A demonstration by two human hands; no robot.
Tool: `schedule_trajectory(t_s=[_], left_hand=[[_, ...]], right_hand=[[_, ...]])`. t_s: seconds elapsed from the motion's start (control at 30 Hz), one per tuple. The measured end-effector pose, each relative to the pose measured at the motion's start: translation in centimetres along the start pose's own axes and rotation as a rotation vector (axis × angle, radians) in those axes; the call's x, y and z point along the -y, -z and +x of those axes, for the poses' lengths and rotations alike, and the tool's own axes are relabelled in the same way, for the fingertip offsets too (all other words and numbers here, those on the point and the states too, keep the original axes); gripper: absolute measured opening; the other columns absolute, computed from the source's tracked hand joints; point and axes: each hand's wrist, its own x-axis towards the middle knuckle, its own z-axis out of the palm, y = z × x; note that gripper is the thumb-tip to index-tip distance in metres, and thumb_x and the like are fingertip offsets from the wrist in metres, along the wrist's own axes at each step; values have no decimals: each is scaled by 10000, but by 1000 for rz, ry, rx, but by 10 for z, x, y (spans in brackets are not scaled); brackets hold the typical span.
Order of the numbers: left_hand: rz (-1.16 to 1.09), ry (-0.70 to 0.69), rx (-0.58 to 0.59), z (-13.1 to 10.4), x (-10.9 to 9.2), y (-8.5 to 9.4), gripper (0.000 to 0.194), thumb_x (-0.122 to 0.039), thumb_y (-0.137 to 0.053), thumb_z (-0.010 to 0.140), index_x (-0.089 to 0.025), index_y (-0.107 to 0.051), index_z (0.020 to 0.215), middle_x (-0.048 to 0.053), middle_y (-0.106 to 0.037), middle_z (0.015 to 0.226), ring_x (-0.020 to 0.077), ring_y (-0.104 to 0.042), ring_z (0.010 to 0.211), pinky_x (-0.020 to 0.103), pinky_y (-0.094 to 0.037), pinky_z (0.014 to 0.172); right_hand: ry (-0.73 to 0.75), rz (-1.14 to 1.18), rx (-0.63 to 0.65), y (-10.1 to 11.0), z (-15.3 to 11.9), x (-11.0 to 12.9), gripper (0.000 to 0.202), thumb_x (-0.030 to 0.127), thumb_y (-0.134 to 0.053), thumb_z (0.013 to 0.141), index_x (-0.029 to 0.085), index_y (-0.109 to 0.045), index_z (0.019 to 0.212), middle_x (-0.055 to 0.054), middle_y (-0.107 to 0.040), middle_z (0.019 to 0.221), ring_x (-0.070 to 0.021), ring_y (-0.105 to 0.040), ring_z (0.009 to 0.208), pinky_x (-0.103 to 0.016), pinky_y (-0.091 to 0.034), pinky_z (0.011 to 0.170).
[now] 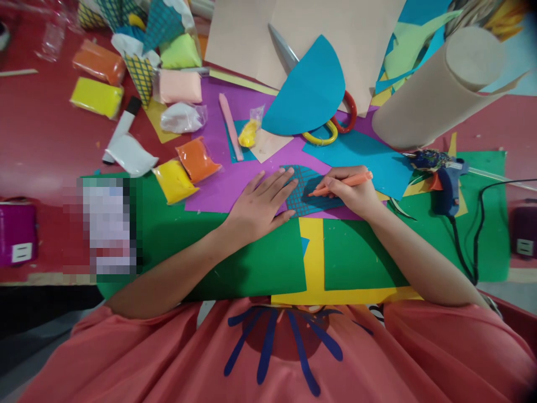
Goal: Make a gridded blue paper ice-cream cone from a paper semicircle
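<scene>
At the centre of the frame, blue paper (302, 197) lies under the spread, released fingers of the left hand (251, 210), while the right hand's (356, 193) fingers grip an orange pen (354, 179), tip on the paper. Grid lines already cover its left part; the right end is partly hidden, so can't tell what's left unlined, but gridded cones (140, 71) at upper left look done. Left of centre, clear packets hold orange (198, 159), yellow (174, 182) and white (132, 155) filling, seemingly clay.
</scene>
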Motion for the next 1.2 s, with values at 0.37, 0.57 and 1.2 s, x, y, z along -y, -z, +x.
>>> schedule_trajectory(t_s=[0.37, 0.57, 1.2], left_hand=[[-38, 58, 9, 1, 4, 0, 568, -482, -356, 991, -144, -372, 1447, 170, -367, 1536, 272, -347, 1434, 480, -266, 1174], [-54, 93, 9, 1, 6, 1, 594, -512, -341, 986, -152, -348, 1458, 178, -349, 1543, 290, -336, 1437, 506, -257, 1171], [-46, 98, 17, 1, 5, 2, 589, -499, -348, 988, -140, -355, 1455, 182, -354, 1540, 291, -336, 1438, 500, -263, 1167]], right_hand=[[-22, 174, -108, -2, -2, -5, 303, 396, -613, 840, 158, -722, 687, -36, -712, 681, -77, -561, 467, -207, -435, 425], [13, 57, -39, -2, -3, -5, 282, 390, -617, 849, 162, -732, 729, -44, -723, 705, -92, -580, 514, -223, -441, 461], [20, -24, -5, -1, -2, 0, 258, 303, -590, 826, 167, -718, 648, -32, -725, 664, -119, -632, 571, -223, -448, 491]])
